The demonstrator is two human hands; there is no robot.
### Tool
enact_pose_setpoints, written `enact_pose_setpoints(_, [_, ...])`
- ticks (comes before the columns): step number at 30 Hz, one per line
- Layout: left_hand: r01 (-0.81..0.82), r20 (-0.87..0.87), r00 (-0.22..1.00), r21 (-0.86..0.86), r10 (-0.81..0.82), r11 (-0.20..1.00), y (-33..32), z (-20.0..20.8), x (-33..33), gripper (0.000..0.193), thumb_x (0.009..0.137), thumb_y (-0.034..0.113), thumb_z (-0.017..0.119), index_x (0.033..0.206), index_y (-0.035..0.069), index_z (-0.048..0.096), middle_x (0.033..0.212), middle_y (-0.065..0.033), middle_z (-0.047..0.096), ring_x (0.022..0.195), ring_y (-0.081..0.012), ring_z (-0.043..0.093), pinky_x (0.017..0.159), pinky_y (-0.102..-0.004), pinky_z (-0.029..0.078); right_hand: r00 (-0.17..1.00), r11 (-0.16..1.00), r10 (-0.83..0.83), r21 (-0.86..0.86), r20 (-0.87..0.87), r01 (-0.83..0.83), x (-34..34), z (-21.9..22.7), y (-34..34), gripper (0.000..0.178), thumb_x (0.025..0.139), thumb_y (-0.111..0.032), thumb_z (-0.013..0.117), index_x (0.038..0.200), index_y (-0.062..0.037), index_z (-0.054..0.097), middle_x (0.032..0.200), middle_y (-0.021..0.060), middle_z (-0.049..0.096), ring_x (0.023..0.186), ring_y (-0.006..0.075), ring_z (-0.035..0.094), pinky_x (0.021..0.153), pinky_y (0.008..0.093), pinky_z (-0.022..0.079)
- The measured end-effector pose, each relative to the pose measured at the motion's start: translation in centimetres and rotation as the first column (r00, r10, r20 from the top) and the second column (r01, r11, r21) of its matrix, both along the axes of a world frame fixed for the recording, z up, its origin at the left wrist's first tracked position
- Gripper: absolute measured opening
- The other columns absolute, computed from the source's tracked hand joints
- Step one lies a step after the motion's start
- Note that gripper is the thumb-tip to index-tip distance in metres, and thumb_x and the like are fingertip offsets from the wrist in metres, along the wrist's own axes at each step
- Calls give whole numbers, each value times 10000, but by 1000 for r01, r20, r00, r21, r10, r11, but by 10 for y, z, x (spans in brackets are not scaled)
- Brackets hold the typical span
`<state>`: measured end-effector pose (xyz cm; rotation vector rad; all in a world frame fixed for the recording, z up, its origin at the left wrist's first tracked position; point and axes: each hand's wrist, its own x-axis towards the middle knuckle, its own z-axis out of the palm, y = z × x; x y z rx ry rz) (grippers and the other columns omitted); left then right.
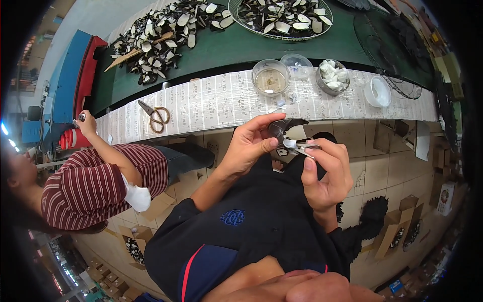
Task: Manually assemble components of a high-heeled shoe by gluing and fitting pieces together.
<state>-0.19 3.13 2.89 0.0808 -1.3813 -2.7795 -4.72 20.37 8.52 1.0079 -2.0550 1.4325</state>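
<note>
My left hand is closed on a curved black shoe piece with a pale inner side, held up in front of the table edge. Between the thumb and fingers of my right hand is a small silver pliers-like tool. Its tip meets the shoe piece, where a small white wad shows. Whether the tool's jaws grip that wad, I cannot tell. Beyond my hands stand a clear cup with yellowish liquid and a tub of white crumpled pieces.
Scissors lie on the paper-covered ledge. A white cup stands at its right. Behind, the green belt bears a heap of black-and-white pieces and a wire basket. A person in a striped shirt is at left.
</note>
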Motion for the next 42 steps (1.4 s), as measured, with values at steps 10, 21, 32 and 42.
enact_pose_setpoints(10, [44,42,998,213,-54,976,3,11,-3,571,845,135,686,1336,30,414,1220,-118,546,1055,-238,601,829,-383,565,868,694,207,-693,451,195,-2,-9,30,172,884,-157,528,967,-9,558,1006,198,571,855,219,564,707,302,463])
enact_pose_setpoints(21, [402,-254,914,673,-317,621,16,11,-3,401,817,84,704,1162,76,500,955,-88,529,837,-257,656,663,-376,621,479,487,574,-747,664,452,-18,-64,78,209,893,-144,596,1048,-9,557,1043,77,592,937,175,528,845,301,432])
enact_pose_setpoints(32, [456,-320,887,720,-333,523,18,11,-5,362,825,83,693,1125,101,490,913,-64,513,860,-243,661,720,-390,613,405,525,629,-747,663,408,-16,-66,76,217,884,-132,608,1058,-17,547,1046,84,564,969,191,530,878,304,447])
enact_pose_setpoints(42, [86,-154,987,330,-36,940,23,-2,-7,401,850,102,669,1193,98,460,1058,-119,514,906,-313,648,709,-419,588,731,684,411,-715,545,148,4,-14,58,187,896,-175,520,965,-3,498,979,185,568,830,196,551,725,273,450])
